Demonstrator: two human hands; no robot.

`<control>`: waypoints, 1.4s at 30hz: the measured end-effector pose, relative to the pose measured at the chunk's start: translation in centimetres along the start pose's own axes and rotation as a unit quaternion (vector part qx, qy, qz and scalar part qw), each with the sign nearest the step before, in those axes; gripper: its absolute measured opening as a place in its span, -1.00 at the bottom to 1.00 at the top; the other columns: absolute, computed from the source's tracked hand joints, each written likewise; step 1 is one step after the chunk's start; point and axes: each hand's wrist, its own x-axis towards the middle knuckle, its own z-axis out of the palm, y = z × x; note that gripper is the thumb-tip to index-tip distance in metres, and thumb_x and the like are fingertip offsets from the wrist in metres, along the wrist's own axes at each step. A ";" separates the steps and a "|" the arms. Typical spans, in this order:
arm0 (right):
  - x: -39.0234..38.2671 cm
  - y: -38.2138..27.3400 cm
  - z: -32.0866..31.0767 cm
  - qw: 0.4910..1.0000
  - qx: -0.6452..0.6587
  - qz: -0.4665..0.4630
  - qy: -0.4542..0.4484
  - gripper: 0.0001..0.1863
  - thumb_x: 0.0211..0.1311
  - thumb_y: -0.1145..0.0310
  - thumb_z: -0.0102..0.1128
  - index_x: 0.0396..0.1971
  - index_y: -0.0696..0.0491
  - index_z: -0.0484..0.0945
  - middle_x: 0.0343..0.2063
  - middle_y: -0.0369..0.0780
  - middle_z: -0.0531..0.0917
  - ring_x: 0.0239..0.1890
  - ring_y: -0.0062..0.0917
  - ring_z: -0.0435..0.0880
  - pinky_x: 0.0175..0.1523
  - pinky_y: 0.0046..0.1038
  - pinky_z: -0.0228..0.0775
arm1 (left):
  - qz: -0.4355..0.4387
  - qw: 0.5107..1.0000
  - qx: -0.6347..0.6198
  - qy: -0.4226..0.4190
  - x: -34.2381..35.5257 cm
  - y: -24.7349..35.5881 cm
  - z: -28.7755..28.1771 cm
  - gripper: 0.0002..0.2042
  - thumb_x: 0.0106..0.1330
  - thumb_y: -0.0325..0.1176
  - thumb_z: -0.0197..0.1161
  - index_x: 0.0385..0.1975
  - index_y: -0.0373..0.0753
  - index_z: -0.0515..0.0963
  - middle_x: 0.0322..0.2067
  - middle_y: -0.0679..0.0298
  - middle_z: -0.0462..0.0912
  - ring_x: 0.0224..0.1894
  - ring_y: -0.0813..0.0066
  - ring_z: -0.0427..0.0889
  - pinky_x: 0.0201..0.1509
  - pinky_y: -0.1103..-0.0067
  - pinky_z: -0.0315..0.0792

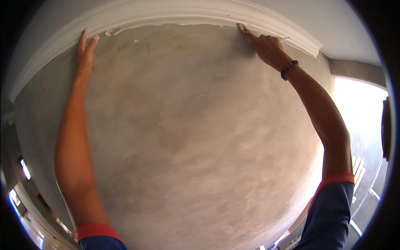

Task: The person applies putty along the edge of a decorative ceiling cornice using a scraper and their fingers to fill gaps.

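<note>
Resting at the lower edge of the white cornice (166, 13), the left hand (86, 56) has its fingers extended and released, perhaps to steady the raised arm. The cornice runs along the top of the grey plastered wall (187, 125), with ragged white filler (109, 33) along the joint. The right hand (268, 48), a beaded bracelet (284, 72) at its wrist, points its index finger at that edge, likely for close control; whether its curled fingers grasp the thin sliver (285, 38) beside them, I cannot tell.
</note>
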 end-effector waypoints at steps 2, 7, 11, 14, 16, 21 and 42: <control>-0.9 1.3 1.0 1.000 0.001 0.004 0.010 -0.12 0.11 0.59 0.07 0.42 -0.21 -0.07 -0.59 -0.17 0.57 -0.54 -0.33 0.65 -0.47 -0.29 0.56 | -0.023 1.000 0.013 0.007 -0.6 1.3 0.1 -0.25 0.26 0.13 0.12 0.40 -0.04 0.09 0.40 0.08 0.06 0.42 0.15 0.08 0.46 0.31 -0.08; -2.8 3.7 2.7 0.999 0.006 0.037 -0.009 -0.12 0.12 0.59 0.06 0.42 -0.27 -0.04 -0.57 -0.16 0.59 -0.53 -0.33 0.66 -0.48 -0.30 0.55 | -0.079 0.997 -0.010 -0.015 -0.9 3.2 -0.1 -0.18 0.23 0.16 0.16 0.41 -0.11 0.06 0.36 0.03 0.15 0.36 0.21 0.21 0.44 0.33 -0.02; -4.6 6.1 5.3 0.997 0.036 0.069 0.025 -0.15 0.13 0.58 0.04 0.40 -0.37 0.01 -0.57 -0.15 0.60 -0.54 -0.31 0.66 -0.49 -0.30 0.54 | -0.110 0.993 0.043 -0.024 -0.7 3.5 -0.3 -0.16 0.20 0.21 0.14 0.42 -0.05 0.03 0.34 0.03 0.18 0.36 0.23 0.22 0.44 0.27 -0.04; -4.9 6.7 5.9 0.994 0.045 0.086 0.041 -0.19 0.16 0.55 0.01 0.38 -0.39 0.05 -0.57 -0.13 0.61 -0.53 -0.28 0.66 -0.48 -0.29 0.54 | -0.120 0.991 0.050 -0.026 -0.9 3.9 -0.2 -0.15 0.18 0.23 0.15 0.42 -0.02 0.04 0.34 0.05 0.19 0.37 0.21 0.20 0.45 0.24 -0.06; -5.1 6.6 5.9 0.993 0.055 0.091 0.040 -0.22 0.18 0.52 0.00 0.38 -0.38 0.06 -0.56 -0.12 0.61 -0.52 -0.26 0.66 -0.46 -0.27 0.55 | -0.125 0.990 0.054 -0.029 -0.7 3.4 -0.5 -0.15 0.17 0.24 0.14 0.42 -0.01 0.04 0.35 0.06 0.19 0.38 0.18 0.18 0.45 0.23 -0.07; -5.8 7.1 6.4 0.989 0.088 0.120 0.022 -0.25 0.18 0.49 0.00 0.37 -0.35 0.10 -0.53 -0.10 0.64 -0.51 -0.22 0.67 -0.43 -0.22 0.56 | -0.125 0.987 0.102 -0.027 -0.5 3.8 -0.4 -0.13 0.15 0.28 0.13 0.42 0.00 0.04 0.36 0.06 0.15 0.40 0.13 0.13 0.45 0.20 -0.06; -8.4 8.8 8.5 0.964 0.137 0.220 0.062 -0.36 0.16 0.41 0.10 0.29 -0.01 0.19 -0.47 -0.04 0.65 -0.44 -0.22 0.68 -0.42 -0.25 0.53 | 0.199 0.960 0.177 0.080 -3.1 9.1 13.5 -0.20 0.25 0.11 0.17 0.35 -0.29 0.10 0.34 -0.03 0.11 0.42 0.00 -0.01 0.46 0.22 -0.09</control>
